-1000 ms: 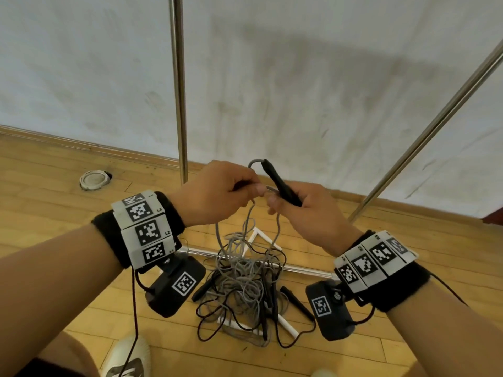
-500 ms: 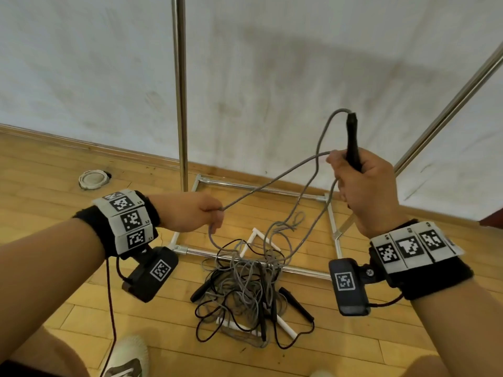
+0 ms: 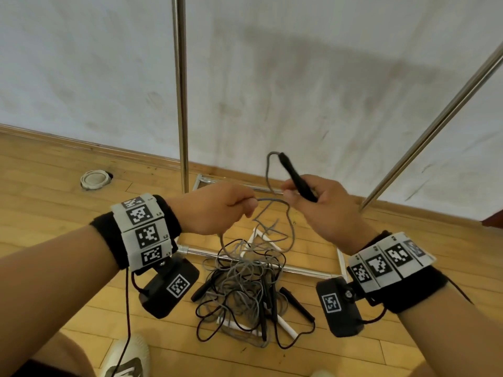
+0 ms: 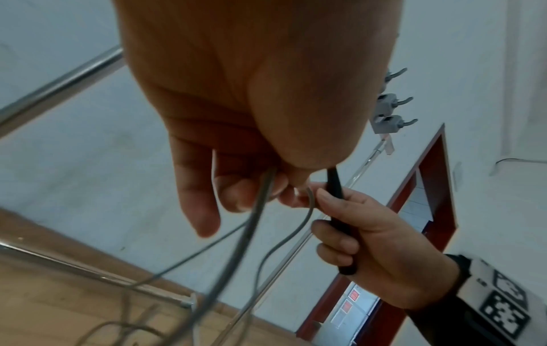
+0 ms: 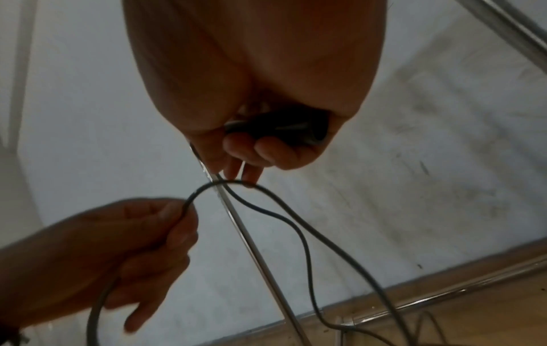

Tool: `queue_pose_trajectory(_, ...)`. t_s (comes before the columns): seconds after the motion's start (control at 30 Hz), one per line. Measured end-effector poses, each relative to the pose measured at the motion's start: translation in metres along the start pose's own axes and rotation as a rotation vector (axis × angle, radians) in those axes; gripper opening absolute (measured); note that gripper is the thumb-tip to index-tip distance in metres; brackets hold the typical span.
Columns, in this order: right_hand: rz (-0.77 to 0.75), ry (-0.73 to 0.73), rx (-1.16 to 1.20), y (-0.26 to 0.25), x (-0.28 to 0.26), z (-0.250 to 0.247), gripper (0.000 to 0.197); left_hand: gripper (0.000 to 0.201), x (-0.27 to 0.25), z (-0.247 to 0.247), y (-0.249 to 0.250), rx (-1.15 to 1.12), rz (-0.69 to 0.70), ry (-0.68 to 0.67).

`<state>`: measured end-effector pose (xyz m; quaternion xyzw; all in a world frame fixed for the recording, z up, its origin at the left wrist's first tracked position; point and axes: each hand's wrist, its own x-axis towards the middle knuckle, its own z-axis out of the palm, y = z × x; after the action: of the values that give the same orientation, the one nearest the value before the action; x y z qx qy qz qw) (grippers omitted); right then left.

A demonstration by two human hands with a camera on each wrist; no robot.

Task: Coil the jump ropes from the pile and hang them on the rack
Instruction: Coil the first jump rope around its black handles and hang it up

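My right hand (image 3: 307, 194) grips the black handle (image 3: 295, 176) of a grey jump rope and also pinches a strand of its cord (image 3: 268, 170), which loops up from the handle's tip. My left hand (image 3: 239, 206) pinches the same grey cord (image 3: 265, 200) just left of the right hand. In the left wrist view the cord (image 4: 260, 206) runs through my curled fingers, with the handle (image 4: 340, 215) beside them. In the right wrist view the cord (image 5: 245, 185) arcs between both hands. From the hands, strands hang to the tangled pile (image 3: 247, 289) of grey and black ropes on the floor.
The rack's chrome upright pole (image 3: 181, 91) stands behind my left hand; a slanted pole (image 3: 435, 126) rises at right. Its base bars (image 3: 299, 270) lie around the pile. A round white lid (image 3: 94, 179) lies by the skirting. My shoe (image 3: 128, 360) is at bottom left.
My right hand came down and left from its raised position with the handle. My left hand rose to meet it, so the stretched cord now forms a slack loop between them.
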<state>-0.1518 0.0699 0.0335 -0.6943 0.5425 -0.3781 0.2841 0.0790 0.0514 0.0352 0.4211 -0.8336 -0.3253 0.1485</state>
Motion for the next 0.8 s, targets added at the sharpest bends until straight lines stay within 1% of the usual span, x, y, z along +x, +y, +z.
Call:
queue_pose_trajectory(0.07, -0.02, -0.078, -0.011, -0.005, -0.002, 0.009, 0.005, 0.03, 0.001, 0.002, 0.009, 0.015, 0.045, 0.056)
queue_pose_trajectory(0.1, -0.035, -0.104, -0.019, -0.008, -0.002, 0.012, 0.007, 0.03, 0.0, 0.002, 0.011, 0.011, 0.058, 0.09)
queue_pose_trajectory(0.17, -0.056, -0.122, -0.046, -0.012, -0.001, 0.016, 0.015, 0.031, 0.001, 0.0, 0.013, -0.008, 0.078, 0.167)
queue_pose_trajectory(0.2, -0.059, -0.115, -0.054, -0.013, 0.0, 0.016, 0.018, 0.031, 0.001, -0.001, 0.012, -0.015, 0.079, 0.185)
queue_pose_trajectory(0.23, -0.058, -0.101, -0.058, -0.015, 0.001, 0.015, 0.019, 0.031, 0.001, -0.001, 0.01, -0.024, 0.071, 0.177)
queue_pose_trajectory(0.3, -0.05, -0.045, -0.057, -0.016, 0.005, 0.011, 0.019, 0.032, 0.0, -0.002, 0.004, -0.066, 0.032, 0.09)
queue_pose_trajectory(0.37, -0.061, 0.047, -0.054, -0.016, 0.009, 0.004, 0.019, 0.033, -0.001, -0.001, -0.006, -0.09, -0.008, -0.031)
queue_pose_trajectory(0.4, -0.069, 0.102, -0.046, -0.015, 0.01, 0.0, 0.019, 0.033, -0.002, 0.0, -0.011, -0.067, -0.027, -0.081)
queue_pose_trajectory(0.47, -0.09, 0.2, -0.015, -0.013, 0.012, -0.009, 0.017, 0.03, -0.003, 0.002, -0.022, -0.018, -0.073, -0.145)
queue_pose_trajectory(0.53, -0.12, 0.269, 0.0, -0.011, 0.013, -0.016, 0.016, 0.025, -0.003, 0.003, -0.03, -0.014, -0.113, -0.17)
queue_pose_trajectory(0.63, -0.144, 0.32, -0.027, -0.007, 0.014, -0.024, 0.015, 0.022, -0.002, 0.001, -0.036, -0.019, -0.145, -0.153)
queue_pose_trajectory(0.8, -0.105, 0.384, -0.031, 0.0, 0.017, -0.031, 0.013, 0.026, 0.001, -0.002, -0.036, -0.015, -0.167, -0.147)
